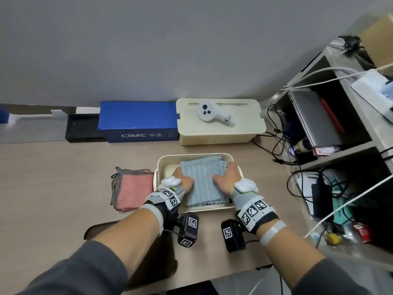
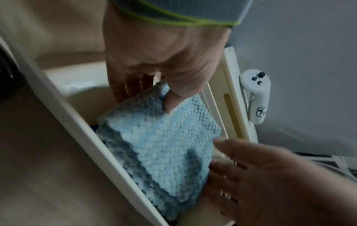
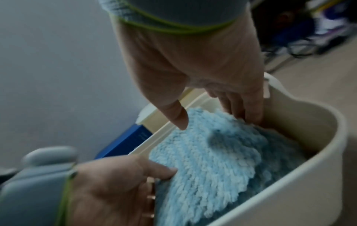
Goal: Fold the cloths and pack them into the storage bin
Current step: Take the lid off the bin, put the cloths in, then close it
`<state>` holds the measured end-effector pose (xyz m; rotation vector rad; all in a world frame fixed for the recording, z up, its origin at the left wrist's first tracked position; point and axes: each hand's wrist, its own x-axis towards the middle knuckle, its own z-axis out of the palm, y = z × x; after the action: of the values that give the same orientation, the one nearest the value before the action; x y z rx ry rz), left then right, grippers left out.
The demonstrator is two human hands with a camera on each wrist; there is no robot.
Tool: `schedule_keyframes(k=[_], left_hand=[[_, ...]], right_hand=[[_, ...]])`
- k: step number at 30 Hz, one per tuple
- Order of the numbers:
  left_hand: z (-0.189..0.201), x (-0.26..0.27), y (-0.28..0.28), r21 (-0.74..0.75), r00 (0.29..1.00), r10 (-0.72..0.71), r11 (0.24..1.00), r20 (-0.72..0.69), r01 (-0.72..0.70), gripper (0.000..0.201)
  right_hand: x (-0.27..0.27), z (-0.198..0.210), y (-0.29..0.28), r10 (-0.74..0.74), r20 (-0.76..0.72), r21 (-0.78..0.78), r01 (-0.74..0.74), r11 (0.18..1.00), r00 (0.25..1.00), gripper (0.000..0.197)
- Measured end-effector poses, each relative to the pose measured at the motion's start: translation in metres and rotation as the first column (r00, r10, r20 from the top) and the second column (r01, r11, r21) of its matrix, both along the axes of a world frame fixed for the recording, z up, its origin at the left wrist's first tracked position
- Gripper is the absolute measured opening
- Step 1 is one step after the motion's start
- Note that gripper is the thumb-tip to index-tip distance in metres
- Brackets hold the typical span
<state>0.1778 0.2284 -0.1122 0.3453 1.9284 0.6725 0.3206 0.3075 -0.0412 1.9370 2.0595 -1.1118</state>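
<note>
Both hands, left hand (image 1: 183, 181) and right hand (image 1: 225, 179), pinch opposite edges of the folded blue cloth (image 1: 203, 182), thumbs on top, so it settles flat inside the storage bin (image 1: 225, 156). Folded pink cloth (image 1: 132, 192) waits on the tabletop (image 1: 53, 177) just beside the bin.

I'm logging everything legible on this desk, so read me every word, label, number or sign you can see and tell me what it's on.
"CIMC", white letters, then two characters too blurred to read: front of the blue box.
"7", followed by a mark I can't make out: label on the white controller, at the end of its handle.
Black-and-white square markers, patterns without words: wrist bands and black wrist cameras.
Red packets on the shelf unit: print too small to read.
</note>
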Motion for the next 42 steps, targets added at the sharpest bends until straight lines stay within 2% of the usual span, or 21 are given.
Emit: schedule_keyframes(k=[2,4,6,9,12,14,16,18,20,22,23,24,26,28,30,32,34,36,38,41,42], left_hand=[[0.005,0.003,-0.001,0.022,1.0,0.0,1.0,0.002,0.0,0.066],[0.013,0.002,-0.003,0.035,1.0,-0.024,0.999,-0.01,0.025,0.064],[0.027,-0.007,-0.009,0.034,0.996,-0.078,0.996,-0.042,0.079,0.059],[0.065,-0.03,-0.023,0.187,0.998,-0.01,0.982,0.066,-0.002,0.028],[0.102,-0.06,-0.051,0.345,0.979,0.083,0.928,0.185,-0.144,0.018],[0.112,-0.081,-0.073,0.404,0.978,0.139,0.895,0.153,-0.191,0.016],[0.112,-0.105,-0.094,0.422,0.961,0.267,0.866,0.069,-0.27,0.015],[0.095,-0.124,-0.109,0.335,0.917,0.379,0.886,-0.122,-0.322,0.018],[0.07,-0.144,-0.129,0.119,0.888,0.379,0.926,-0.261,-0.359,0.038],[0.042,-0.146,-0.139,-0.122,0.93,0.279,0.942,-0.239,-0.314,0.067],[0.032,-0.143,-0.14,-0.203,0.948,0.239,0.938,-0.211,-0.281,0.08],[0.017,-0.142,-0.138,-0.237,0.959,0.205,0.939,-0.197,-0.249,0.086],[-0.01,-0.141,-0.133,-0.307,0.982,0.12,0.938,-0.146,-0.16,0.088],[0.004,-0.135,-0.124,-0.355,0.994,0.023,0.933,-0.111,-0.061,0.08],[0.022,-0.129,-0.118,-0.306,0.999,-0.022,0.952,-0.032,0.011,0.045],[0.023,-0.128,-0.118,-0.241,0.999,-0.021,0.97,0.046,0.032,0.029],[0.03,-0.127,-0.123,-0.156,0.998,0.045,0.987,0.046,-0.038,0.029],[0.034,-0.129,-0.131,-0.042,0.983,0.183,0.982,-0.005,-0.183,0.031],[0.045,-0.136,-0.137,0.065,0.96,0.278,0.958,0.041,-0.281,0.032],[0.073,-0.152,-0.142,0.248,0.927,0.33,0.897,0.177,-0.367,0.021],[0.084,-0.157,-0.141,0.316,0.913,0.323,0.864,0.248,-0.392,0.024]], right_hand=[[0.003,0.006,-0.01,0.147,-0.01,0.157,-0.144,0.977,0.989,0.072],[-0.001,0.013,-0.02,0.317,0.071,0.278,-0.323,0.905,0.946,0.061],[-0.011,0.012,-0.024,0.394,0.085,0.189,-0.403,0.895,0.915,0.052],[-0.021,0.009,-0.024,0.431,0.204,-0.043,-0.432,0.901,0.879,0.055],[-0.03,0.009,-0.028,0.433,0.283,-0.078,-0.429,0.9,0.856,0.056],[-0.038,0.012,-0.031,0.403,0.308,-0.098,-0.393,0.914,0.862,0.057],[-0.048,0.018,-0.036,0.351,0.331,-0.091,-0.341,0.936,0.876,0.056],[-0.052,0.023,-0.042,0.293,0.301,0.001,-0.307,0.952,0.908,0.047],[-0.068,0.025,-0.06,0.25,0.111,0.094,-0.26,0.961,0.962,0.031],[-0.085,0.027,-0.082,0.215,-0.136,-0.015,-0.219,0.976,0.967,0.023],[-0.094,0.026,-0.093,0.21,-0.205,-0.103,-0.234,0.967,0.956,0.025],[-0.103,0.024,-0.104,0.216,-0.243,-0.162,-0.259,0.952,0.946,0.03],[-0.118,0.015,-0.121,0.228,-0.24,-0.156,-0.27,0.95,0.943,0.036],[-0.123,0.01,-0.126,0.197,-0.204,-0.113,-0.223,0.968,0.959,0.034],[-0.124,0.005,-0.126,0.147,-0.193,-0.112,-0.17,0.979,0.97,0.03],[-0.124,0.005,-0.126,0.13,-0.203,-0.108,-0.155,0.982,0.97,0.028],[-0.123,0.006,-0.126,0.133,-0.214,-0.106,-0.158,0.982,0.968,0.028],[-0.124,0.008,-0.125,0.128,-0.216,-0.109,-0.154,0.982,0.968,0.026],[-0.124,0.011,-0.124,0.118,-0.214,-0.117,-0.145,0.983,0.97,0.023],[-0.129,0.024,-0.125,0.105,-0.184,-0.067,-0.119,0.991,0.977,0.014],[-0.133,0.028,-0.125,0.092,-0.199,-0.028,-0.1,0.995,0.976,0.021]])
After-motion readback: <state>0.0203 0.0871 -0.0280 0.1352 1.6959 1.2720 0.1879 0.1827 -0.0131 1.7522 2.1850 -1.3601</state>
